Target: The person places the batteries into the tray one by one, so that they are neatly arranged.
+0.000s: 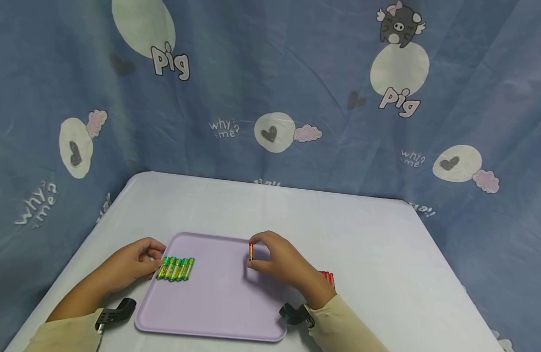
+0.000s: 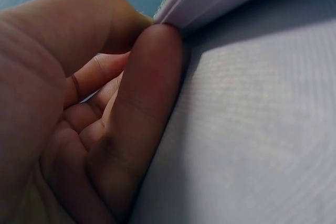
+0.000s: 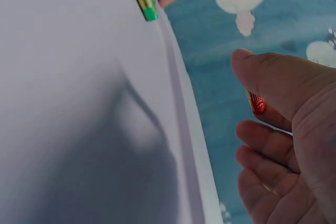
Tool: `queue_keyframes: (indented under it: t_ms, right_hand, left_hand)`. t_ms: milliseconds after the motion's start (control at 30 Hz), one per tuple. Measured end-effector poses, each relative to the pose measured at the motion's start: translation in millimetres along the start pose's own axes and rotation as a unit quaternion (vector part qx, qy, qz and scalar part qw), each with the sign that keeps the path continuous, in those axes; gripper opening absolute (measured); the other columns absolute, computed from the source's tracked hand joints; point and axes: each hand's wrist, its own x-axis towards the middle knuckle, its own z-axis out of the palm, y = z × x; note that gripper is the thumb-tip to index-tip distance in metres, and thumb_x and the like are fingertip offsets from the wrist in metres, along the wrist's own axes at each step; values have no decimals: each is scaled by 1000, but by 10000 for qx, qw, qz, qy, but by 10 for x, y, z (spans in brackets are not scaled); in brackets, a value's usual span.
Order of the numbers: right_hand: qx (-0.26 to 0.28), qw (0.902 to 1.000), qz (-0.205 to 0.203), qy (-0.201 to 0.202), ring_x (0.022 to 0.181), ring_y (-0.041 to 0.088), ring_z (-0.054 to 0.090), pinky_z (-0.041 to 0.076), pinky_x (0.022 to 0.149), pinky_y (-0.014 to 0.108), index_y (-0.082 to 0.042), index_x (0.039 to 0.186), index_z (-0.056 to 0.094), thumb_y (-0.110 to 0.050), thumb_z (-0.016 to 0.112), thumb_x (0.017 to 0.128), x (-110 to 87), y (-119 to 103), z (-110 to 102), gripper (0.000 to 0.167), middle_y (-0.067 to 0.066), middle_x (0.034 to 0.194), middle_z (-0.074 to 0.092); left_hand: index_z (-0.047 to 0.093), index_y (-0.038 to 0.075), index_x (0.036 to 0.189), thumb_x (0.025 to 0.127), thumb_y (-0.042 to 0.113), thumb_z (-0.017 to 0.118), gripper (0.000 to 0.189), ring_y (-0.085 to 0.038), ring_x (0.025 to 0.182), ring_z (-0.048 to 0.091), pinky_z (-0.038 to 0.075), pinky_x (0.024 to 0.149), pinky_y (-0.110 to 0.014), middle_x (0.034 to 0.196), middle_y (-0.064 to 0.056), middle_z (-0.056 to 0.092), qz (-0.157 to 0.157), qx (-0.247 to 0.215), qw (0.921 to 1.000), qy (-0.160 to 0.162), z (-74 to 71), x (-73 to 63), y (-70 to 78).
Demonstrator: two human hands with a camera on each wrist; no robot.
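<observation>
**Fingers (image 1: 260,265) of the right hand (image 1: 282,259) pinch a red-and-gold battery (image 1: 251,251) above the tray (image 1: 217,308)**

In the head view, the thumb and index finger of the right hand grasp the battery upright over the far right part of the lilac tray, which lies on the white counter (image 1: 362,234). The left hand (image 1: 136,259) is at the tray's left edge, its fingers bent. Just beside it, green batteries (image 1: 175,269) lie side by side in a row on the tray. Red batteries (image 1: 327,278) lie on the counter to the right of the tray, partly hidden by the right forearm. A blue curtain (image 1: 270,73) with printed pigs and words hangs behind.

In the left wrist view, the left hand's thumb and a finger meet at the tray's rim and pinch it; the other fingers curl inward. A sliver of green shows beyond the rim.

In the right wrist view, the thumb covers much of the pinched battery, leaving its red end visible. The remaining fingers curl below it without touching it. A shadow falls across the tray, and the green batteries lie near its edge, next to the left hand.
</observation>
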Motion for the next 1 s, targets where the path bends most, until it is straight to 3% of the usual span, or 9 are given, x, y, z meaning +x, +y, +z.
queue_keyframes:
  t_ms: [233,500,733,1000]
  right_hand:
    - [-184,9994,-175,-238,135,14,57,44,114,34,-17,131,65,-31,84,91,175,-160,100,46,-2,136,65]
    - [-328,9972,-589,-338,134,11,57,43,114,27,-16,131,65,-34,83,92,390,-353,236,47,-4,134,66]
    - [-377,9956,-573,-637,135,9,56,41,115,24,-16,132,65,-34,82,92,559,-541,452,47,-5,134,66]
    - [-864,9895,-648,-961,119,2,59,43,106,17,-17,128,67,-39,83,90,708,-674,760,46,-9,122,67]
  left_hand:
    - [58,-7,128,96,8,69,37,-8,80,58,56,68,-25,105,-10,61,121,40,9999,-26,15,30,-18]
    - [57,-6,129,95,7,68,38,-10,81,58,56,69,-25,105,-10,61,45,73,10000,8,14,20,-8]
    - [58,-7,129,95,7,68,38,-9,80,58,56,69,-25,105,-10,61,61,80,9999,26,-5,-3,-11]
    - [57,-7,130,96,7,68,39,-7,79,58,56,68,-24,106,-10,62,58,88,9999,45,-2,-9,-23]
